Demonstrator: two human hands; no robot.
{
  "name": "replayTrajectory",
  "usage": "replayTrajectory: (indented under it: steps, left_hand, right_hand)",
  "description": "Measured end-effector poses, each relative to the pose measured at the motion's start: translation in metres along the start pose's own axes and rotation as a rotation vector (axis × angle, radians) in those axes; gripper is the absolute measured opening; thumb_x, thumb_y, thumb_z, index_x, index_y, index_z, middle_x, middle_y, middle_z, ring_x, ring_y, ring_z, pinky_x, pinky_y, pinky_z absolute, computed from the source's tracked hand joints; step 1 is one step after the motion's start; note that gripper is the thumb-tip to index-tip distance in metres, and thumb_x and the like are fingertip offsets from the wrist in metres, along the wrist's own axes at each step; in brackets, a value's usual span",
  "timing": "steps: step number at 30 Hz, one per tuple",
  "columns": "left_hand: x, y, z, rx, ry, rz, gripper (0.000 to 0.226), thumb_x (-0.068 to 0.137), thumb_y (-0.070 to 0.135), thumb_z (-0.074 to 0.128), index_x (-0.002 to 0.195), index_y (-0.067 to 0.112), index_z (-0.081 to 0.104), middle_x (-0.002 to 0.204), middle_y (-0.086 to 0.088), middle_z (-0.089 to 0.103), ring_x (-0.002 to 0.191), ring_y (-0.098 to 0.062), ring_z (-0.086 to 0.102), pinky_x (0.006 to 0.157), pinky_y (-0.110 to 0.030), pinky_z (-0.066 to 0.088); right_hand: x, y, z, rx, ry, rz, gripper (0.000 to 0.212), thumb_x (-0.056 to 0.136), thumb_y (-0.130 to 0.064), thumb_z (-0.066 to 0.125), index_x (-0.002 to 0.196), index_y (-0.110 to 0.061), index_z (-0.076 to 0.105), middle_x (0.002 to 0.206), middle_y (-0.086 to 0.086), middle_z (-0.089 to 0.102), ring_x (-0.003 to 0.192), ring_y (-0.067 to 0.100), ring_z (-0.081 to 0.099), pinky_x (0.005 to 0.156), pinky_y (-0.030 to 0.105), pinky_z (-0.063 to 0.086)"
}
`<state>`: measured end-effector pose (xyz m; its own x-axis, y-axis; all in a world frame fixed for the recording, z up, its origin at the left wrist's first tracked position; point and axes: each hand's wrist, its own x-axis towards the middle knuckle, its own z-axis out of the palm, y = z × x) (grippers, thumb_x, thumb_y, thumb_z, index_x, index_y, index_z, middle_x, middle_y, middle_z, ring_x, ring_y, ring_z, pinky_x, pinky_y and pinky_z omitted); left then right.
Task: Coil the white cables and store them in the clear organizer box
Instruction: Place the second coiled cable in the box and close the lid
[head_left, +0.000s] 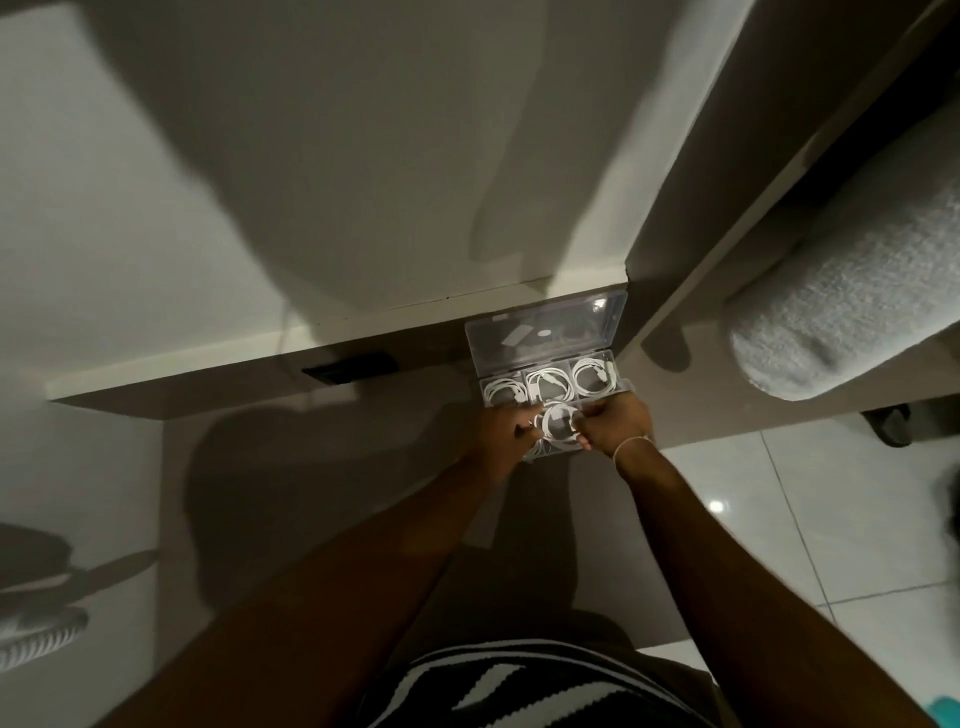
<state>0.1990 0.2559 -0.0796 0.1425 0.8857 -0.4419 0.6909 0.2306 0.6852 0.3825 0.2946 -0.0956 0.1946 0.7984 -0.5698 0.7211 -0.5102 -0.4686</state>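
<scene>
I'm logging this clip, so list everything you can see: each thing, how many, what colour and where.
Clear organizer box: one, transparent, lid open, on the desk's far edge.
Stored cables: three white coils, one in each far compartment.
Held cable: one white coil, over the box's near row.
Desk: one, grey-beige.
Dark slot: one, black, in the desk left of the box.
Grey roll: one, right.
Left hand: pinching the coil.
Right hand: pinching the coil, thin bracelet on wrist.
</scene>
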Motion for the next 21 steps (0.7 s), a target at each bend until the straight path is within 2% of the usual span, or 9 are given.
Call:
replayTrajectory:
  steps: [3, 5, 8, 10, 13, 14, 16, 19, 21]
  left_hand:
    - [0.0, -0.004, 0.003, 0.037, 0.016, -0.021, 0.037, 0.101, 0.02, 0.07, 0.137, 0.012, 0.071, 0.135, -0.011, 0.074, 0.116, -0.027, 0.072, 0.103, -0.042, 0.055]
    - [0.002, -0.006, 0.005, 0.01, 0.005, -0.039, 0.039, 0.1, 0.02, 0.071, 0.138, 0.011, 0.07, 0.136, -0.012, 0.073, 0.121, -0.027, 0.071, 0.105, -0.044, 0.055]
    - [0.006, -0.007, 0.004, 0.027, -0.023, -0.046, 0.042, 0.1, 0.021, 0.072, 0.14, 0.011, 0.068, 0.138, -0.014, 0.072, 0.127, -0.029, 0.068, 0.109, -0.045, 0.053]
    - [0.011, -0.007, 0.003, 0.16, -0.066, -0.019, 0.041, 0.104, 0.027, 0.067, 0.143, 0.016, 0.066, 0.141, -0.012, 0.07, 0.132, -0.028, 0.064, 0.111, -0.042, 0.049]
    - [0.018, -0.002, 0.005, 0.459, -0.155, 0.007, 0.042, 0.109, 0.037, 0.054, 0.147, 0.02, 0.061, 0.148, -0.008, 0.063, 0.139, -0.029, 0.055, 0.112, -0.04, 0.046]
    - [0.021, 0.003, 0.007, 0.549, -0.178, -0.008, 0.041, 0.109, 0.039, 0.05, 0.145, 0.021, 0.061, 0.147, -0.007, 0.062, 0.138, -0.03, 0.054, 0.109, -0.041, 0.048]
    - [0.026, 0.012, 0.008, 0.672, -0.233, -0.078, 0.038, 0.108, 0.04, 0.05, 0.14, 0.023, 0.06, 0.145, -0.006, 0.061, 0.138, -0.032, 0.054, 0.104, -0.044, 0.048]
    - [0.033, 0.022, 0.01, 0.744, -0.319, -0.166, 0.041, 0.102, 0.038, 0.058, 0.141, 0.026, 0.06, 0.151, -0.003, 0.058, 0.144, -0.032, 0.05, 0.11, -0.048, 0.045]
    - [0.033, 0.025, 0.011, 0.778, -0.328, -0.172, 0.04, 0.103, 0.035, 0.057, 0.141, 0.027, 0.061, 0.152, -0.003, 0.058, 0.144, -0.03, 0.051, 0.112, -0.048, 0.045]
  right_hand:
    - [-0.004, 0.0, 0.005, 0.012, 0.089, -0.043, 0.029, 0.083, -0.025, 0.085, 0.108, -0.012, 0.083, 0.115, 0.015, 0.081, 0.111, 0.037, 0.074, 0.099, 0.036, 0.058]
    - [-0.006, 0.0, 0.011, 0.034, 0.129, -0.053, 0.026, 0.083, -0.021, 0.085, 0.107, -0.012, 0.082, 0.112, 0.014, 0.082, 0.108, 0.037, 0.074, 0.099, 0.036, 0.057]
    - [-0.016, 0.003, 0.023, 0.003, 0.157, -0.067, 0.016, 0.095, -0.023, 0.075, 0.104, -0.012, 0.081, 0.106, 0.014, 0.082, 0.1, 0.034, 0.075, 0.09, 0.034, 0.058]
    - [-0.027, 0.01, 0.03, 0.013, 0.18, -0.14, 0.019, 0.103, -0.022, 0.067, 0.104, -0.008, 0.08, 0.104, 0.017, 0.081, 0.095, 0.035, 0.075, 0.085, 0.035, 0.057]
    - [-0.045, 0.023, 0.039, 0.013, 0.265, -0.374, 0.012, 0.099, -0.001, 0.07, 0.102, 0.004, 0.08, 0.102, 0.024, 0.079, 0.094, 0.04, 0.075, 0.091, 0.042, 0.06]
    - [-0.048, 0.029, 0.041, -0.045, 0.291, -0.441, 0.012, 0.094, 0.005, 0.073, 0.103, 0.005, 0.08, 0.103, 0.026, 0.08, 0.095, 0.042, 0.075, 0.092, 0.045, 0.061]
    - [-0.05, 0.036, 0.042, -0.201, 0.3, -0.526, 0.025, 0.087, 0.006, 0.076, 0.11, 0.001, 0.081, 0.107, 0.023, 0.081, 0.099, 0.046, 0.072, 0.089, 0.05, 0.062]
    - [-0.052, 0.039, 0.037, -0.384, 0.307, -0.542, 0.038, 0.085, 0.0, 0.077, 0.122, -0.005, 0.078, 0.116, 0.019, 0.081, 0.1, 0.048, 0.069, 0.081, 0.05, 0.062]
    - [-0.055, 0.04, 0.035, -0.516, 0.287, -0.54, 0.045, 0.087, -0.005, 0.079, 0.132, -0.009, 0.074, 0.126, 0.018, 0.078, 0.108, 0.048, 0.068, 0.084, 0.05, 0.061]
